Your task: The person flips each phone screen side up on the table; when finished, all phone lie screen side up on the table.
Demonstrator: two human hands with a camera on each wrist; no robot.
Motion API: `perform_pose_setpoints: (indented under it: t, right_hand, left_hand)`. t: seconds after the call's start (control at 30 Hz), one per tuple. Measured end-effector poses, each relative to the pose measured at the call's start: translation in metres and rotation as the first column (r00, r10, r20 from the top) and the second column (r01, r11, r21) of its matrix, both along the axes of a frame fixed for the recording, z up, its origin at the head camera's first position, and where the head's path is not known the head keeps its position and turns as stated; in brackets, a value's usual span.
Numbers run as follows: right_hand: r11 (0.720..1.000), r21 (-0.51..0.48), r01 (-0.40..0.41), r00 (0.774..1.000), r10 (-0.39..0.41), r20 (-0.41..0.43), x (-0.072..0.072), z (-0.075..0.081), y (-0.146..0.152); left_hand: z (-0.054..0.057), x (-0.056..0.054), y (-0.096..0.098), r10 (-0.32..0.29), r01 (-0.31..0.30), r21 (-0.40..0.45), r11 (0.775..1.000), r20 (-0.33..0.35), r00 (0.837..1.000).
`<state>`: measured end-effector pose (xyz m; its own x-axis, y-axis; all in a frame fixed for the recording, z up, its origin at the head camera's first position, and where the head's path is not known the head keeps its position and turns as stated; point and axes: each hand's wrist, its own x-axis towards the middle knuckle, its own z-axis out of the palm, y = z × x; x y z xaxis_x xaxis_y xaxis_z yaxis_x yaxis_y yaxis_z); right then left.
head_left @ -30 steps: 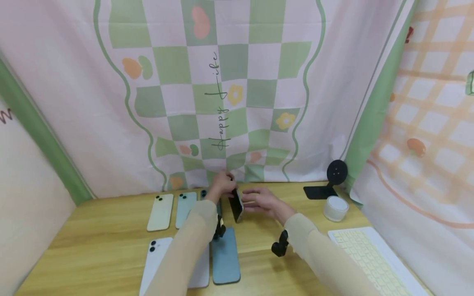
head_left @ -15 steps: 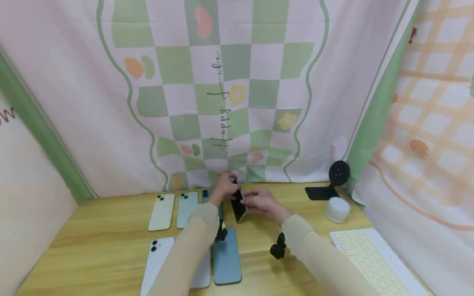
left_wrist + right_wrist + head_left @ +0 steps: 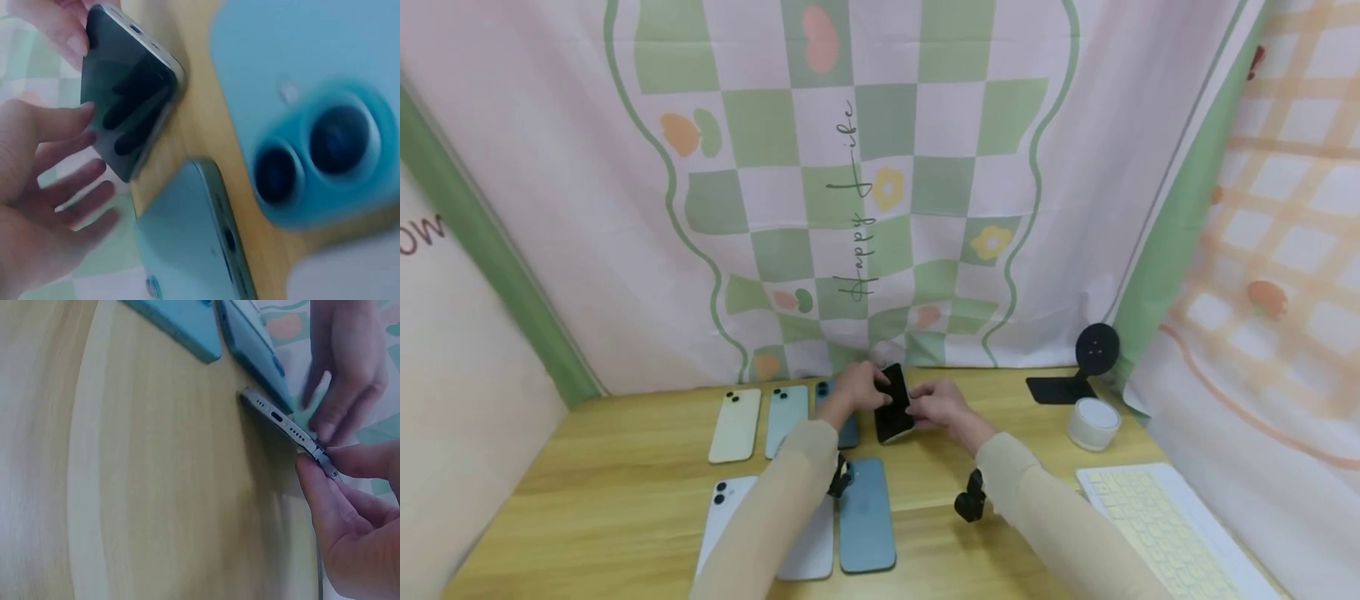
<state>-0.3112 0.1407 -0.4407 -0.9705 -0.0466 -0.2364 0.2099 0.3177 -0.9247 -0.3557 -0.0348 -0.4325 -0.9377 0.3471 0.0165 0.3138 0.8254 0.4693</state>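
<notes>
A smartphone (image 3: 893,414) with a black screen and silver frame is tilted above the wooden table near its back edge, screen towards me. My right hand (image 3: 942,404) pinches its right edge between thumb and fingers, plain in the right wrist view, where the port end of the phone (image 3: 275,415) shows. My left hand (image 3: 857,386) is at the phone's left side. In the left wrist view that hand's fingers (image 3: 94,187) are spread and loose, and its thumb tip meets or nearly meets the phone's edge. A dark blue phone (image 3: 848,431) lies partly behind the left wrist.
Cream (image 3: 735,427) and pale green (image 3: 787,417) phones lie left in the back row. In front are a white phone (image 3: 727,500), another pale phone (image 3: 812,546) and a blue phone (image 3: 867,521). A black stand (image 3: 1096,354), round white container (image 3: 1093,423) and keyboard (image 3: 1165,525) are at right.
The black-screened phone has turned from nearly edge-on to face me. My right hand has come in from beside it and now pinches its edge, while my left hand's grip has loosened.
</notes>
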Motion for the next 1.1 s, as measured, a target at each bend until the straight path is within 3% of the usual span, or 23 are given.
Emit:
perform_pose_setpoints:
  t: [0.13, 0.27, 0.5, 0.8, 1.1]
  right_hand:
    - [0.998, 0.058, -0.01, 1.0, 0.01, -0.002, -0.001, -0.006, 0.003]
    - [0.996, 0.083, -0.038, 0.999, 0.039, -0.006, -0.001, -0.012, 0.002]
    - [0.995, 0.079, -0.061, 0.998, 0.061, 0.003, 0.0, -0.01, -0.005]
    - [0.966, 0.248, -0.074, 0.996, 0.083, -0.027, 0.0, -0.002, -0.009]
    - [0.972, 0.201, -0.122, 0.992, 0.127, -0.013, -0.001, 0.002, -0.011]
  left_hand:
    - [-0.004, 0.004, -0.005, -0.053, 0.056, -0.153, 0.987, 0.02, 0.998]
    - [-0.01, 0.007, -0.008, -0.075, 0.08, -0.222, 0.972, 0.034, 0.997]
    - [-0.017, 0.009, -0.008, -0.067, 0.08, -0.242, 0.967, 0.063, 0.996]
    - [-0.021, 0.01, -0.007, -0.057, 0.074, -0.26, 0.963, 0.072, 0.996]
    - [-0.018, 0.009, -0.011, -0.032, 0.056, -0.253, 0.966, 0.097, 0.995]
